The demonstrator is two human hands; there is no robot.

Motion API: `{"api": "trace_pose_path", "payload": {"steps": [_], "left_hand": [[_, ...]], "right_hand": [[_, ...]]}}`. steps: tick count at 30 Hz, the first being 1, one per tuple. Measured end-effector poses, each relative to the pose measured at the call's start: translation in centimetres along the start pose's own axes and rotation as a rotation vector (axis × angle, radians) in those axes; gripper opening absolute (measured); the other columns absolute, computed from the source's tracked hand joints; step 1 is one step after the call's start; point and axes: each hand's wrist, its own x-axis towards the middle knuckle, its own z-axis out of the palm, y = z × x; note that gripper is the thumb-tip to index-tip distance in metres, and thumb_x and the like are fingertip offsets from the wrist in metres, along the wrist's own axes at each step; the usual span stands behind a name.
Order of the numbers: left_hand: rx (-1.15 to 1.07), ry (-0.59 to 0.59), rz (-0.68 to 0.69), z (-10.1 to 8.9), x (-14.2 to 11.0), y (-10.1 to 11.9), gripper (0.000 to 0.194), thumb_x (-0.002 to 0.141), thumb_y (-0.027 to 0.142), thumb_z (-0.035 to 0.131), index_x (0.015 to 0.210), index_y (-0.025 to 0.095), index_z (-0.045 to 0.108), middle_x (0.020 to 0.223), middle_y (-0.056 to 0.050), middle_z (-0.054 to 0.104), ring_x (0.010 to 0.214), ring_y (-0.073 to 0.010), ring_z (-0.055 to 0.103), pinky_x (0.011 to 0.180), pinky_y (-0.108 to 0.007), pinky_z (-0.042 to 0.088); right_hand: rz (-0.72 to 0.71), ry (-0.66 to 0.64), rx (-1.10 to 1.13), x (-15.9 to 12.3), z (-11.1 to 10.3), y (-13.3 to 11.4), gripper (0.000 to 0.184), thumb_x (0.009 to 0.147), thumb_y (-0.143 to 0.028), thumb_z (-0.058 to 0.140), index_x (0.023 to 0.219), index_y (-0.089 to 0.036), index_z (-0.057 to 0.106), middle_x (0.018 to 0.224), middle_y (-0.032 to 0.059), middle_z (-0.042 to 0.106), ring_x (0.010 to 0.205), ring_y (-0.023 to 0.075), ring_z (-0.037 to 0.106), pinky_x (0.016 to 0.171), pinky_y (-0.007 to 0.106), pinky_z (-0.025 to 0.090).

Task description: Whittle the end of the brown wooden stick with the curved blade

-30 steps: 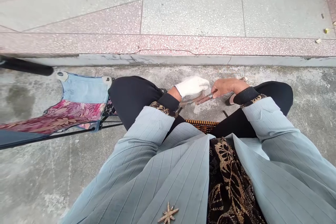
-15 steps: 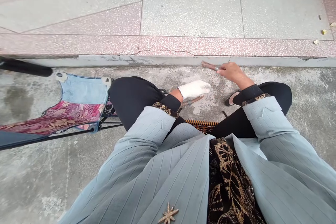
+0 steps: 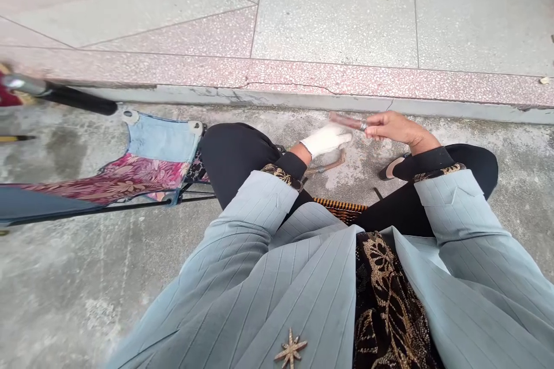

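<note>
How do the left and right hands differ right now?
The left hand is gloved in white; the right hand is bare. The right hand grips a brown stick with a silvery band; the left hand is close to another brown piece, its grip unclear. Both wrists emerge from dark cuffs.

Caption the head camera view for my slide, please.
A bare right hand holds a wire-wrapped brown stick near the white-gloved left hand, over grey concrete before a terrazzo step.
</note>
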Motion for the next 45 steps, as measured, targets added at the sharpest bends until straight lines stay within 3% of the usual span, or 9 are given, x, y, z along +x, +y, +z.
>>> {"api": "trace_pose_path", "payload": {"steps": [3, 7, 11, 17, 26, 31, 36, 40, 45], "left_hand": [[0.029, -0.095, -0.020, 1.0, 0.0, 0.0, 0.029, 0.095, 0.034, 0.048, 0.080, 0.016, 0.064, 0.072, -0.001, 0.064, 0.066, -0.0139, 0.055, 0.068, -0.026, 0.041], [0.110, -0.237, 0.058, 1.6, -0.4, 0.3, 0.028, 0.096, 0.034, 0.048, 0.082, 0.017, 0.066, 0.082, -0.003, 0.069, 0.075, -0.0154, 0.059, 0.073, -0.026, 0.043], [0.195, -0.177, 0.003, 0.4, -0.9, 0.5, 0.031, 0.096, 0.036, 0.048, 0.090, 0.018, 0.072, 0.087, -0.003, 0.072, 0.079, -0.0170, 0.062, 0.075, -0.026, 0.043], [0.051, -0.079, -0.044, -0.9, -0.9, 0.2, 0.027, 0.094, 0.035, 0.055, 0.093, 0.017, 0.075, 0.089, -0.005, 0.074, 0.080, -0.0180, 0.065, 0.077, -0.028, 0.047], [-0.168, -0.128, 0.003, 1.4, -0.3, 0.4, 0.030, 0.099, 0.036, 0.048, 0.094, 0.015, 0.069, 0.074, -0.001, 0.064, 0.066, -0.0130, 0.056, 0.068, -0.025, 0.045], [0.131, -0.183, 0.064, 2.3, -0.3, 0.7, 0.030, 0.101, 0.033, 0.046, 0.100, 0.017, 0.072, 0.095, -0.005, 0.075, 0.085, -0.0177, 0.065, 0.080, -0.027, 0.046], [0.375, -0.124, 0.020, 0.3, -0.8, 0.8, 0.034, 0.101, 0.038, 0.046, 0.105, 0.020, 0.075, 0.105, -0.007, 0.078, 0.092, -0.0224, 0.069, 0.079, -0.030, 0.046], [0.277, -0.015, -0.064, -1.3, -0.9, 0.6, 0.032, 0.098, 0.031, 0.050, 0.111, 0.017, 0.076, 0.113, -0.009, 0.078, 0.100, -0.0217, 0.069, 0.088, -0.030, 0.048], [-0.014, 0.055, -0.104, -0.7, -0.5, 0.3, 0.034, 0.099, 0.032, 0.046, 0.104, 0.011, 0.072, 0.086, -0.006, 0.073, 0.074, -0.0154, 0.063, 0.074, -0.027, 0.048]], "right_hand": [[0.096, 0.323, -0.028, 0.4, -0.6, 0.5, 0.022, 0.090, -0.035, 0.063, 0.084, -0.015, 0.069, 0.066, 0.0006, 0.058, 0.059, 0.0124, 0.049, 0.060, 0.027, 0.040], [0.201, 0.381, -0.418, 1.1, -0.3, 1.2, 0.026, 0.094, -0.032, 0.061, 0.105, -0.014, 0.076, 0.079, 0.0056, 0.068, 0.071, 0.0179, 0.058, 0.066, 0.030, 0.039], [0.294, 0.044, -0.773, 1.4, 0.7, 1.0, 0.023, 0.092, -0.030, 0.062, 0.099, -0.016, 0.080, 0.083, 0.0078, 0.070, 0.074, 0.0200, 0.058, 0.065, 0.032, 0.035], [0.095, -0.445, -0.256, -0.2, 0.5, -0.4, 0.028, 0.080, -0.041, 0.074, 0.096, -0.019, 0.081, 0.076, -0.0002, 0.069, 0.069, 0.0155, 0.057, 0.067, 0.029, 0.039], [-0.051, 0.415, 0.461, 0.1, 0.4, 0.4, 0.039, 0.069, -0.051, 0.086, 0.077, -0.018, 0.067, 0.073, 0.0025, 0.065, 0.060, 0.0118, 0.049, 0.058, 0.027, 0.040], [0.199, 0.622, 0.009, 1.4, 0.0, 0.6, 0.016, 0.088, -0.031, 0.066, 0.087, -0.016, 0.070, 0.074, 0.0050, 0.066, 0.062, 0.0153, 0.053, 0.061, 0.029, 0.042], [0.324, 0.084, -0.766, 1.0, -0.4, 0.9, 0.015, 0.088, -0.024, 0.066, 0.088, -0.016, 0.078, 0.082, 0.0100, 0.072, 0.076, 0.0225, 0.060, 0.068, 0.034, 0.041], [0.195, -0.504, -0.342, -0.3, -0.5, 0.2, 0.020, 0.082, -0.034, 0.072, 0.091, -0.018, 0.080, 0.072, 0.0011, 0.066, 0.067, 0.0166, 0.057, 0.066, 0.030, 0.043], [-0.100, 0.156, 0.134, -1.2, -1.6, -0.3, 0.036, 0.078, -0.050, 0.080, 0.092, -0.017, 0.076, 0.077, 0.0004, 0.065, 0.065, 0.0122, 0.052, 0.064, 0.027, 0.042]]}}
